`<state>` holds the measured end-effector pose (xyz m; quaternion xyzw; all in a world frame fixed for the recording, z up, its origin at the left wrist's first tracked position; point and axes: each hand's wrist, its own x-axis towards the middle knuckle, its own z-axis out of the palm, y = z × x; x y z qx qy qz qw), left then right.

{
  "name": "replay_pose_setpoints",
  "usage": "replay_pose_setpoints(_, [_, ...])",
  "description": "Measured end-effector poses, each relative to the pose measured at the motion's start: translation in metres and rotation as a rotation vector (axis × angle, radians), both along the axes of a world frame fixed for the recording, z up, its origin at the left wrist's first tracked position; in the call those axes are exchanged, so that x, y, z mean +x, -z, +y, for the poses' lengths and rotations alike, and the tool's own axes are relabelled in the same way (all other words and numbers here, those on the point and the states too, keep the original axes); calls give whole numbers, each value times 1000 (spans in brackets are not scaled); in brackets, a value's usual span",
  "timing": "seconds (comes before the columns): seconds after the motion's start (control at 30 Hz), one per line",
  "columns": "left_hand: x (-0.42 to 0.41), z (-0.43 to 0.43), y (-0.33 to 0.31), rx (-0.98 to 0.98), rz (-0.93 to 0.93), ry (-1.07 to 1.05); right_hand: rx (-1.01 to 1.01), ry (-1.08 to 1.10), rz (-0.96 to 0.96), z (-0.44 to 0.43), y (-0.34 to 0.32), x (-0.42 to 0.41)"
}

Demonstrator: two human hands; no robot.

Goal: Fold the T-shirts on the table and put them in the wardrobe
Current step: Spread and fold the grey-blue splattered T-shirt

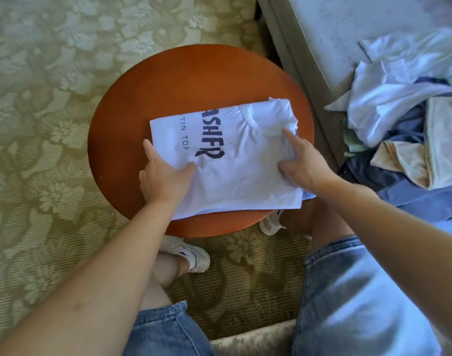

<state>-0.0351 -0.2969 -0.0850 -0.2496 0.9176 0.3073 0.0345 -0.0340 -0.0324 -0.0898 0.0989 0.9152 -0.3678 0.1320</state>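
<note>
Gripping folded T-shirt (245, 178) edge with left hand (163, 177); pressing top with right hand (305, 164), flat. Risk: uneven lift, layers sliding open.

A folded white shirt (235, 160) with dark print lies on a round orange-brown table (194, 80), toward its near side. The left hand (165, 181) holds the shirt's left edge, thumb on top and forefinger straight along the edge. The right hand (305, 163) rests on the shirt's right side, forefinger and thumb laid straight on the cloth; its other fingers are hidden. A pale blue edge shows under the shirt's near right corner. To the right, a loose pile (404, 119) of white, blue and beige clothes lies on a couch (335, 27). A patterned green carpet (52, 98) covers the floor.
</note>
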Motion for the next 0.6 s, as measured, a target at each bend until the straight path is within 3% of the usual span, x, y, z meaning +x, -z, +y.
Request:
replay_pose_setpoints(0.37, [20,-11,-21,43,-97,243,-289,90,-44,7,-13,-1])
replay_pose_setpoints(0.5, [34,-9,-42,12,-59,273,-240,53,-8,15,-12,30])
replay_pose_setpoints(0.6, [42,6,-66,-21,-13,414,-177,92,51,21,-32,55])
